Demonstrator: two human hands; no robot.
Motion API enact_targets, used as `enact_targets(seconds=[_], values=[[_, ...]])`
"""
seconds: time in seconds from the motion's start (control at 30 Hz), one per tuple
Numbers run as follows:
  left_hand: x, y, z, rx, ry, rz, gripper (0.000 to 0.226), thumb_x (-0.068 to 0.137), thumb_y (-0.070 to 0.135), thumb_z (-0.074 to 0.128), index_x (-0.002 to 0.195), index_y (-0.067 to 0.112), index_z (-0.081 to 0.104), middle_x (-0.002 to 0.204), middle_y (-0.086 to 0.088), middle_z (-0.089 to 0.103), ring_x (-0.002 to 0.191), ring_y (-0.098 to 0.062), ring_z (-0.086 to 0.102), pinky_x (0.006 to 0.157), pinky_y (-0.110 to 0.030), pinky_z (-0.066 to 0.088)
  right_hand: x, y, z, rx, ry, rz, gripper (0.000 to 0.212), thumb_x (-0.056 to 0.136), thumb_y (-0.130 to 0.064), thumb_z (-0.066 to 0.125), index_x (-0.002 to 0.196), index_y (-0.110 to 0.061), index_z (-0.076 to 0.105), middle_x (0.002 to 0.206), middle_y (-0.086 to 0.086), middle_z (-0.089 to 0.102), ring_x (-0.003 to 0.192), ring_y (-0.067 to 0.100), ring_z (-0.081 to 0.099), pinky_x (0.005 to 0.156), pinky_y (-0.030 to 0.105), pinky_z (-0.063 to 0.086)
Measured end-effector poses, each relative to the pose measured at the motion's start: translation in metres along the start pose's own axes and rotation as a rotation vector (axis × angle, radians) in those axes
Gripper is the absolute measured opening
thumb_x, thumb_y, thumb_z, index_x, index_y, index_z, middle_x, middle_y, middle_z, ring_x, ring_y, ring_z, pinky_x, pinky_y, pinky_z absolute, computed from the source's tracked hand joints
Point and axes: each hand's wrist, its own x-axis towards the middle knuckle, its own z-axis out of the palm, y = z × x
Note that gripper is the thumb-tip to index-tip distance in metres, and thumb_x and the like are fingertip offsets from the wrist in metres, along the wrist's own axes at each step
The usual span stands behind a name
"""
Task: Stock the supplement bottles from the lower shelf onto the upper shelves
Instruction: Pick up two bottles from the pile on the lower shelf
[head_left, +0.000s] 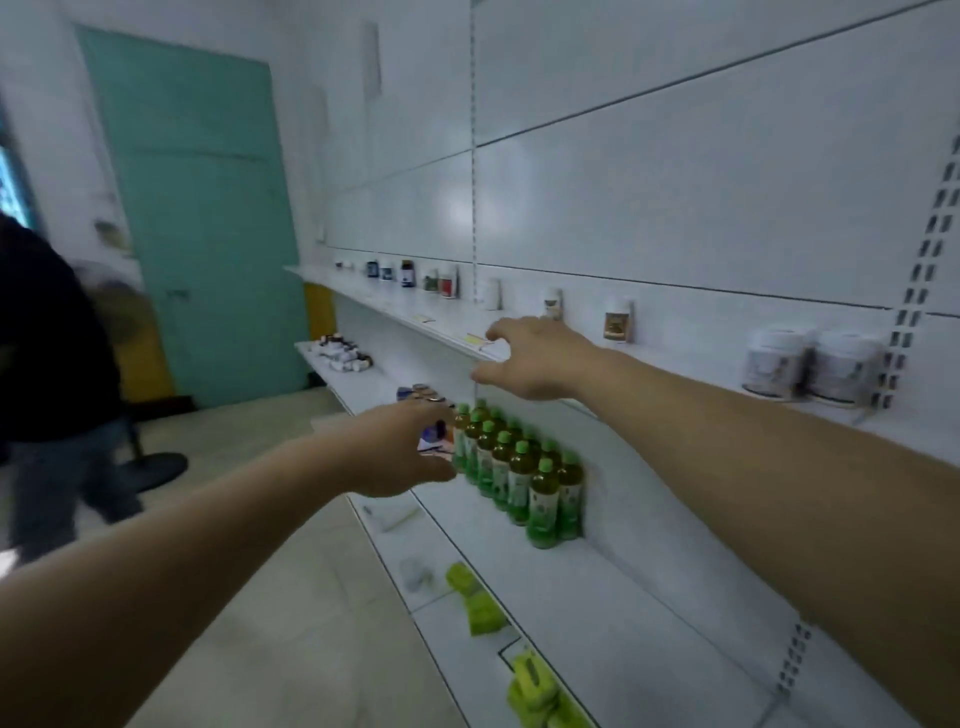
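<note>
Green drink bottles (514, 467) crowd the lower shelf (597, 597) at centre frame, just beside the left hand (400, 449), which grips a small supplement bottle (435, 440). A careless lift could clip and topple them. Above, the right hand (535, 358) hangs spread and empty by the upper shelf (415, 312) edge. That supplement bottle looks white with a blue-purple label, mostly hidden and blurred.

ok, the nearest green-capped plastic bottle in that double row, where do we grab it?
Round the upper body just under the cap, coming from the aisle side. The green-capped plastic bottle stands upright at the row's end; neighbours block only its wall and far sides.
</note>
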Motion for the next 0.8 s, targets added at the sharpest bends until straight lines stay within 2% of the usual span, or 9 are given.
enact_targets(seconds=[0.17,0.33,0.5,0.7,0.8], values=[[0.018,-0.103,0.008,-0.003,-0.038,-0.165,0.069,0.085,0.051,0.06,0.144,0.03,0.03,0.149,0.004,0.034,0.129,-0.019,0.04,0.101,-0.028,0.033,0.09,-0.061,0.07,0.036,-0.109,-0.077,0.072,0.084,-0.063,0.05,0.144,-0.025,0.036,0.15,0.004,0.036,0.131,0.026,0.039,0.099,0.038,0.036],[0.067,-0.186,0.021,-0.045,-0.027,-0.271,0.07,0.084,0.05,0.061,0.144,0.029,0.03,0.15,0.004,0.033,0.127,-0.019,0.042,0.1,-0.029,0.034,0.187,-0.077,0.133,0.025,-0.166,-0.113,0.069,0.084,-0.061,0.052,0.141,-0.025,0.039,0.143,0.005,0.044,0.123,0.025,0.045,0.084,0.033,0.036],[0.148,-0.262,0.037,-0.063,-0.028,-0.343,0.07,0.084,0.049,0.062,0.144,0.028,0.031,0.149,0.003,0.034,0.128,-0.019,0.041,0.1,-0.03,0.034,0.3,-0.076,0.188,0.047,-0.23,-0.133,0.069,0.086,-0.06,0.05,0.143,-0.023,0.037,0.146,0.006,0.041,0.128,0.026,0.042,0.092,0.035,0.037],[0.241,-0.354,0.022,-0.12,0.017,-0.46,0.068,0.083,0.048,0.063,0.142,0.028,0.034,0.146,0.002,0.038,0.127,-0.019,0.042,0.099,-0.029,0.035,0.43,-0.078,0.23,0.11,-0.29,-0.136,0.064,0.088,-0.055,0.05,0.139,-0.019,0.04,0.142,0.009,0.044,0.12,0.026,0.047,0.091,0.036,0.04],[0.277,-0.403,0.018,-0.177,0.037,-0.493,0.068,0.082,0.048,0.064,0.141,0.029,0.035,0.146,0.003,0.039,0.126,-0.019,0.043,0.095,-0.027,0.035,0.488,-0.084,0.253,0.107,-0.315,-0.143,0.067,0.087,-0.055,0.051,0.143,-0.02,0.036,0.146,0.008,0.04,0.127,0.026,0.043,0.094,0.035,0.039]])
